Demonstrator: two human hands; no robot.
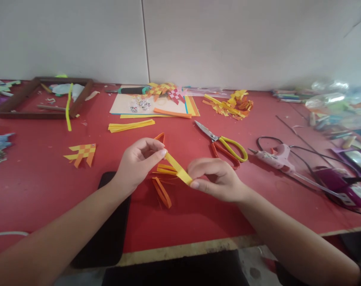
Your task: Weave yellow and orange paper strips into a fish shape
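Observation:
Between my two hands a yellow paper strip (177,168) is stretched at a slant above the red table. My left hand (140,161) pinches its upper left end between thumb and fingers. The lower right end is pinched by my right hand (214,178). Below and behind the hands lie folded orange paper strips (162,192) and more yellow strips (166,169), partly covered. To the left rests a woven yellow and orange paper fish (83,153). Scissors (224,145) with red and yellow handles lie open just beyond my right hand.
A black phone (109,234) lies under my left forearm. Yellow strips (131,126), paper sheets (115,105), and paper scraps (238,104) lie toward the wall. A pink glue gun (276,158) with its cord is at right; a brown wooden frame (28,115) stands far left.

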